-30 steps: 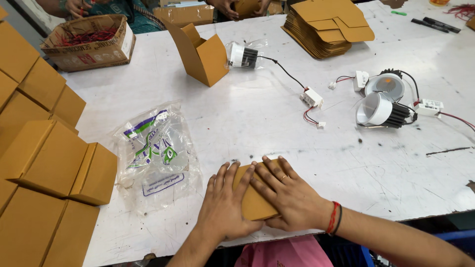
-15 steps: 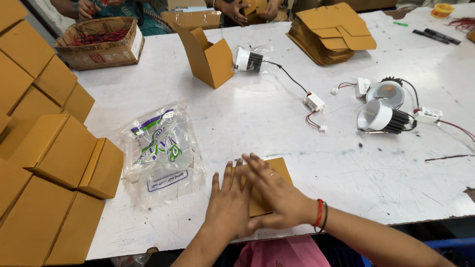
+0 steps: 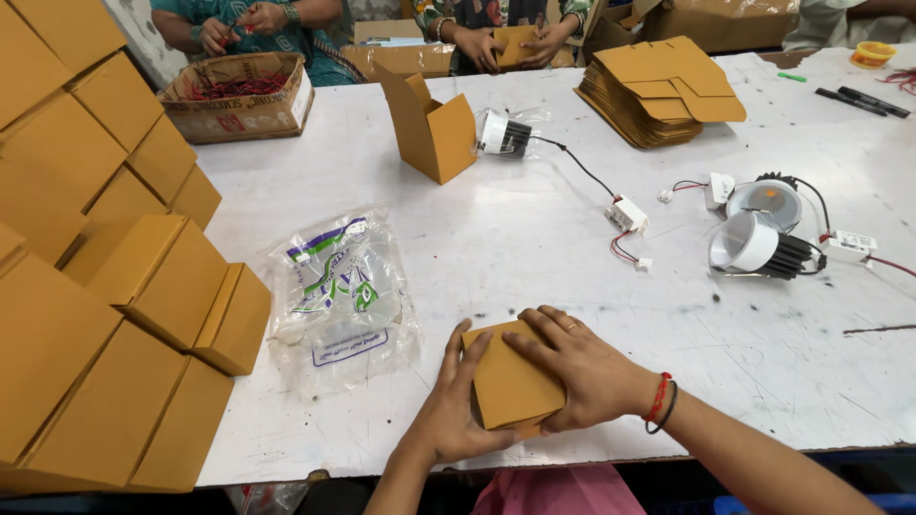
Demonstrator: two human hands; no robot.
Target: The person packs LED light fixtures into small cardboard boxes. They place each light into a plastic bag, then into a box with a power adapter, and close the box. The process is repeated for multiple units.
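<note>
Cardboard box [image 3: 510,381] on white table [image 3: 534,248] | left hand [image 3: 453,415] cups its edge; right hand [image 3: 587,372] flat on top

A broad white surface [image 3: 534,238] fills nearly the whole view, its top scuffed and dotted with dark smudges and scratches, more so toward 4 o'clock. The near edge runs along 6 o'clock, with dark shadow beneath it. Even, soft light falls from above, leaving only faint shadows. At 11 o'clock a strip of pale, speckled wall [image 3: 134,29] shows behind the far edge. At 5 o'clock, below the edge, a sliver of something blue [image 3: 763,503] shows; what it is cannot be told.
</note>
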